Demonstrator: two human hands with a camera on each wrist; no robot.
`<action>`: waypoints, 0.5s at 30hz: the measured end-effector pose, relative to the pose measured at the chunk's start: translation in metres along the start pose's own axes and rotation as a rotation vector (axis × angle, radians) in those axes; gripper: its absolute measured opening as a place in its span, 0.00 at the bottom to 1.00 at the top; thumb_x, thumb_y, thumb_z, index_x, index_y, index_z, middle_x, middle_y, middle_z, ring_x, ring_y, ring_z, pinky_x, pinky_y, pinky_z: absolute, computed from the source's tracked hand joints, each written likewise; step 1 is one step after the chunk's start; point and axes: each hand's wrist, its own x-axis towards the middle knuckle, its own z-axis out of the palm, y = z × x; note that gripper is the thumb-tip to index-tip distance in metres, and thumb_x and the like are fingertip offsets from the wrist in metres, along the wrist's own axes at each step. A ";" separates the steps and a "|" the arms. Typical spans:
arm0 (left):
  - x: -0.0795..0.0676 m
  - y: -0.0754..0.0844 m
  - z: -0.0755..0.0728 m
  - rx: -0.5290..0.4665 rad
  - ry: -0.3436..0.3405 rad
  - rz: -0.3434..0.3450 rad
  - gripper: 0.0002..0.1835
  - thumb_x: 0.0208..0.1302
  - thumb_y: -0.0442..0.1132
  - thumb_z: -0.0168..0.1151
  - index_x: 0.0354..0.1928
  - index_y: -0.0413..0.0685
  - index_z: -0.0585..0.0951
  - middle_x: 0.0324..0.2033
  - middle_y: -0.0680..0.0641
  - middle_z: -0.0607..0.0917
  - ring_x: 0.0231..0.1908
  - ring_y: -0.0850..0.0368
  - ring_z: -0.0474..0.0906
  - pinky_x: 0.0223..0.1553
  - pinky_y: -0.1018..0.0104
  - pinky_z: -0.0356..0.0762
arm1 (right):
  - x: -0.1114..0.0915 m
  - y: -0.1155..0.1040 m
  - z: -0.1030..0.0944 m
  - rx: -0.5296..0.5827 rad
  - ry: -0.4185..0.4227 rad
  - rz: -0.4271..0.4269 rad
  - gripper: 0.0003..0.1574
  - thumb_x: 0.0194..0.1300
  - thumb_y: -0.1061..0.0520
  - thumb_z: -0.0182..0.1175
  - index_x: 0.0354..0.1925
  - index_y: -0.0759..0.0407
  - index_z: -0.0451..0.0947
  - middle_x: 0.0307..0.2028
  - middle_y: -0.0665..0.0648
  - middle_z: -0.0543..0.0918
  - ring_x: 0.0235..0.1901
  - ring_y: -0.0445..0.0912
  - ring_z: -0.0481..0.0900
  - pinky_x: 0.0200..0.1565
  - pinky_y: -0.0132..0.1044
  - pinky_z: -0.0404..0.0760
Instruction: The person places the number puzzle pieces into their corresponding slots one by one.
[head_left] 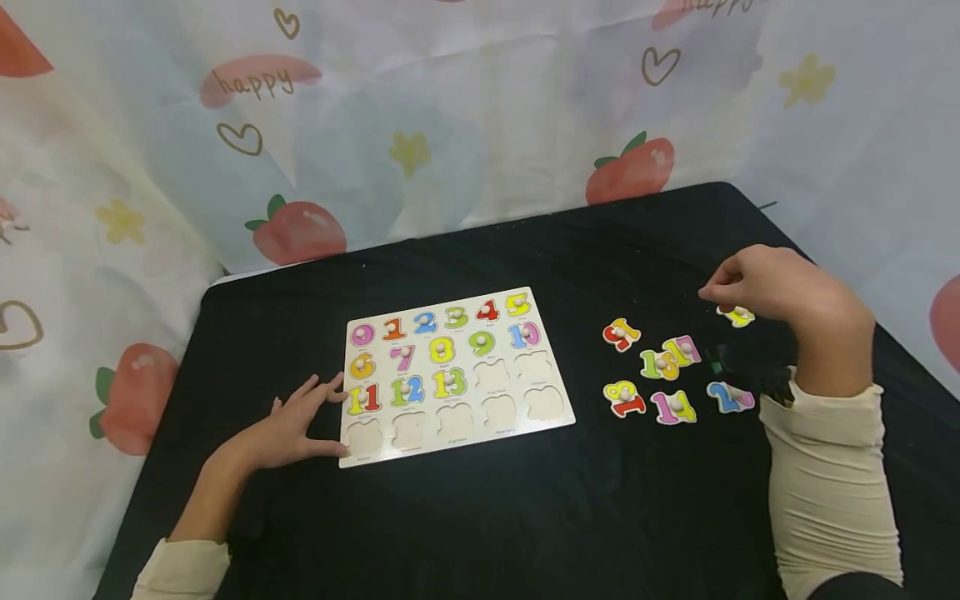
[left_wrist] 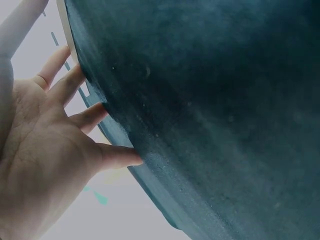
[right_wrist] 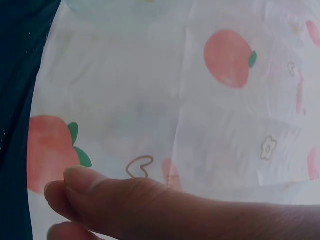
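Note:
A wooden number puzzle board lies on the black cloth, with knobbed pieces in its upper recesses and several bare recesses lower down. My left hand has its fingers spread, fingertips touching the board's left edge; in the left wrist view the palm shows. Over at the right, my right hand hovers with curled fingers above a partly hidden yellow number piece. Its thumb and a finger meet at the tips in the right wrist view, and no piece shows between them.
Loose number pieces lie right of the board: a red-and-yellow one, overlapping green-orange and pink-yellow ones, an 18, a 14 and a blue-and-pink one. A printed curtain stands behind the table.

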 end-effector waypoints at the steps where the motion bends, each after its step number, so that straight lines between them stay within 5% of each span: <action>1: 0.000 0.000 0.000 0.001 0.001 0.000 0.49 0.47 0.61 0.70 0.68 0.46 0.63 0.71 0.41 0.52 0.69 0.34 0.36 0.51 0.21 0.32 | -0.001 0.002 -0.001 0.001 0.000 0.004 0.17 0.64 0.55 0.58 0.40 0.69 0.81 0.30 0.54 0.80 0.32 0.51 0.75 0.33 0.51 0.75; 8: 0.001 0.002 0.000 -0.022 0.000 0.014 0.48 0.47 0.59 0.71 0.67 0.45 0.65 0.71 0.41 0.52 0.69 0.34 0.36 0.51 0.21 0.31 | -0.008 0.013 -0.005 -0.006 0.021 0.010 0.17 0.65 0.56 0.57 0.41 0.71 0.80 0.35 0.61 0.81 0.36 0.56 0.75 0.37 0.55 0.74; 15: 0.000 0.005 -0.004 -0.060 -0.004 0.012 0.45 0.46 0.57 0.73 0.65 0.47 0.68 0.71 0.39 0.53 0.68 0.33 0.36 0.50 0.20 0.31 | -0.008 0.000 -0.002 0.004 0.009 -0.056 0.14 0.64 0.56 0.59 0.42 0.66 0.81 0.31 0.52 0.80 0.31 0.48 0.75 0.31 0.43 0.74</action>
